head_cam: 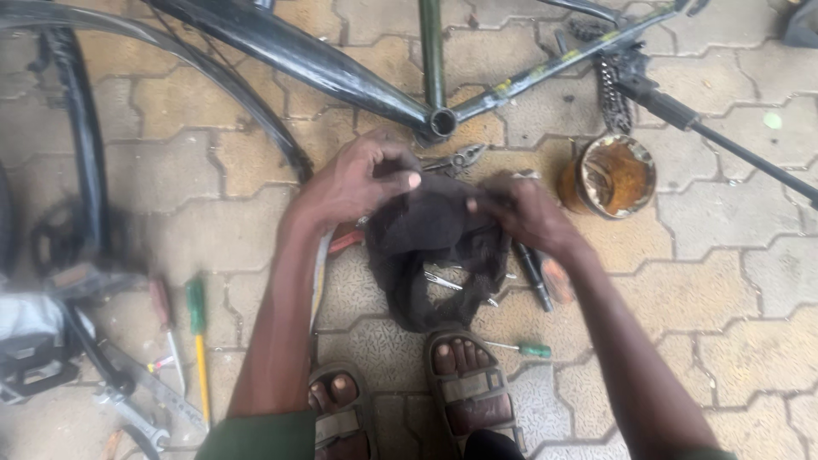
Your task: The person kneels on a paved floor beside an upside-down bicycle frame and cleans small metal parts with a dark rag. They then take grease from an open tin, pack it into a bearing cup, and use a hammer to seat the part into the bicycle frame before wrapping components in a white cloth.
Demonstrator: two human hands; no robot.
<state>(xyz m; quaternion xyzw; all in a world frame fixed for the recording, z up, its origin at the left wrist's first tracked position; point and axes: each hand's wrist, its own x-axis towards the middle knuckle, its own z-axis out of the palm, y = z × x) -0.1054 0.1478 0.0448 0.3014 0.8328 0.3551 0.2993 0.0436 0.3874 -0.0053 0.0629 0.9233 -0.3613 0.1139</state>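
Observation:
My left hand [356, 179] and my right hand [524, 213] both grip a dark, dirty rag [434, 251] held between them above the paving. The cloth hangs down in a bunch toward my sandalled feet [464, 379]. Whatever the rag wraps is hidden. Just beyond my hands lies a bicycle frame [341, 68] with its open bottom bracket shell [442, 122], and pliers [456, 159] rest under it.
A rusty tin [612, 176] of grease stands at the right, near a chain [613, 94] and a crank arm [724, 140]. Screwdrivers [198, 328] and a small green-handled one [528, 349] lie on the paving blocks. A wheel [81, 136] and pedals [34, 366] sit left.

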